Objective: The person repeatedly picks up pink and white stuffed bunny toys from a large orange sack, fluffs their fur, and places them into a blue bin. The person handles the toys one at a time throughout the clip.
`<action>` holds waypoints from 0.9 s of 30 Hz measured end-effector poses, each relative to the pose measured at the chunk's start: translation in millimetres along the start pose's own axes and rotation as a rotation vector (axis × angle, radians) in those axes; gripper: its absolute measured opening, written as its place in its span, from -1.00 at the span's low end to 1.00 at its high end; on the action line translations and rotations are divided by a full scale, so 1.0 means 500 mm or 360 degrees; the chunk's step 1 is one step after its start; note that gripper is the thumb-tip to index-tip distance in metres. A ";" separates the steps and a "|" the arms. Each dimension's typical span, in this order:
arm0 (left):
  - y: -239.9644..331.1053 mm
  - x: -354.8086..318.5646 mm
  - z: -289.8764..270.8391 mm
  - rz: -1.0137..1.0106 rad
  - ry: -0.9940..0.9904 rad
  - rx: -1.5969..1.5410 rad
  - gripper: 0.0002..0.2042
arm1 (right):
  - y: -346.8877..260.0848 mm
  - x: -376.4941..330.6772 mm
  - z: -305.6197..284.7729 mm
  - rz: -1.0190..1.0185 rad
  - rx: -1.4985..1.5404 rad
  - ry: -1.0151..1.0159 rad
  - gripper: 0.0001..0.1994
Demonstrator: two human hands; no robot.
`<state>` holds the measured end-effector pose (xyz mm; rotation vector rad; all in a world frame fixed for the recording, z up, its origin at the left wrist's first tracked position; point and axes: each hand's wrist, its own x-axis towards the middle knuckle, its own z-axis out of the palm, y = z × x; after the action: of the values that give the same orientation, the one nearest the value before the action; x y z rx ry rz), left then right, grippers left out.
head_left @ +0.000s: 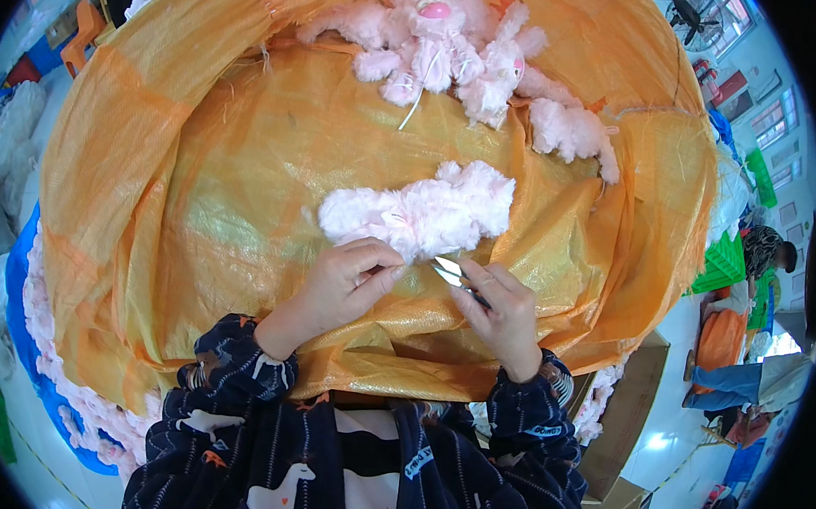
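A fluffy pale-pink plush toy lies across the orange woven sheet in front of me. At its near edge my left hand is closed in a pinch, thumb against forefinger; what is between the fingertips is too small to make out. My right hand grips a small pair of thread snips, their bright blades pointing left toward the left fingertips, just below the toy. A thin pale ribbon shows on the toy's fur.
Several more pink plush toys are heaped at the sheet's far side, one with a white strip hanging down. Pink plush pieces fill a blue container at the left. A cardboard box stands at the near right. Another person is farther right.
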<state>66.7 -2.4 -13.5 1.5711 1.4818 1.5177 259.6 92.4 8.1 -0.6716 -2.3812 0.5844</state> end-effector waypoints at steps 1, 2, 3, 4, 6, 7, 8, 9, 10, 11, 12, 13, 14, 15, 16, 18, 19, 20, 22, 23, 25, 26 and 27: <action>0.003 0.000 0.000 -0.0029 -0.0018 -0.0017 -0.95 | -0.001 -0.001 0.005 -0.0043 -0.0075 0.0005 -0.71; 0.006 0.000 0.000 -0.0059 -0.0036 -0.0033 -0.95 | -0.003 -0.002 0.009 -0.0087 -0.0150 0.0010 -0.71; 0.009 0.001 -0.001 -0.0090 -0.0056 -0.0050 -0.95 | -0.005 0.001 0.013 -0.0110 -0.0165 0.0042 -0.72; 0.011 0.001 -0.002 -0.0073 -0.0081 -0.0024 -0.95 | -0.008 0.003 0.015 -0.0116 -0.0195 0.0047 -0.72; 0.013 0.000 -0.004 -0.0038 -0.0130 0.0030 -0.95 | -0.010 0.009 0.019 -0.0132 -0.0255 0.0059 -0.72; 0.012 -0.001 -0.004 -0.0022 -0.0133 0.0016 -0.95 | -0.011 0.011 0.022 -0.0147 -0.0288 0.0064 -0.72; 0.010 -0.002 -0.003 -0.0006 -0.0135 0.0003 -0.95 | -0.011 0.013 0.025 -0.0162 -0.0322 0.0070 -0.72; 0.008 -0.002 -0.001 0.0010 -0.0141 -0.0011 -0.95 | -0.009 0.015 0.027 -0.0174 -0.0356 0.0077 -0.73; 0.008 -0.002 -0.001 0.0011 -0.0143 -0.0005 -0.95 | -0.008 0.016 0.030 -0.0179 -0.0363 0.0090 -0.73; 0.009 -0.002 -0.001 0.0011 -0.0144 0.0000 -0.95 | -0.007 0.018 0.033 -0.0185 -0.0371 0.0104 -0.73; 0.008 -0.001 -0.001 0.0011 -0.0146 0.0005 -0.95 | -0.006 0.019 0.035 -0.0190 -0.0379 0.0116 -0.73; 0.007 -0.001 -0.001 0.0031 -0.0145 0.0015 -0.95 | -0.004 0.019 0.035 -0.0187 -0.0369 0.0124 -0.73; 0.006 -0.001 -0.001 0.0051 -0.0144 0.0026 -0.94 | -0.003 0.019 0.036 -0.0185 -0.0359 0.0133 -0.73; 0.005 -0.001 -0.002 0.0068 -0.0142 0.0037 -0.94 | -0.002 0.019 0.036 -0.0182 -0.0347 0.0139 -0.73; 0.006 0.000 -0.002 0.0064 -0.0143 0.0037 -0.94 | -0.002 0.019 0.037 -0.0178 -0.0354 0.0138 -0.74; 0.008 -0.001 -0.002 0.0055 -0.0143 0.0037 -0.94 | -0.002 0.019 0.037 -0.0171 -0.0366 0.0136 -0.75; 0.005 -0.002 -0.002 0.0075 -0.0138 0.0043 -0.93 | -0.001 0.019 0.039 -0.0169 -0.0362 0.0143 -0.75; 0.000 -0.003 -0.001 0.0095 -0.0133 0.0050 -0.93 | 0.000 0.019 0.040 -0.0167 -0.0358 0.0151 -0.76; -0.004 -0.004 0.000 0.0155 -0.0128 0.0070 -0.93 | 0.001 0.020 0.043 -0.0157 -0.0343 0.0156 -0.77; -0.004 -0.003 0.000 0.0193 -0.0130 0.0083 -0.93 | 0.000 0.020 0.044 -0.0147 -0.0333 0.0153 -0.77; -0.005 -0.003 0.001 0.0257 -0.0128 0.0071 -0.93 | -0.001 0.021 0.047 -0.0135 -0.0267 0.0170 -0.78; -0.006 -0.005 0.004 0.0285 -0.0124 0.0046 -0.93 | 0.001 0.021 0.050 -0.0133 -0.0211 0.0190 -0.78; -0.009 -0.006 0.006 0.0316 -0.0125 0.0020 -0.92 | 0.004 0.020 0.053 -0.0129 -0.0158 0.0214 -0.78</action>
<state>68.7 -3.0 -19.3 1.8094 1.3275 1.5366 236.4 93.4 -8.3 -0.6329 -2.3113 0.3766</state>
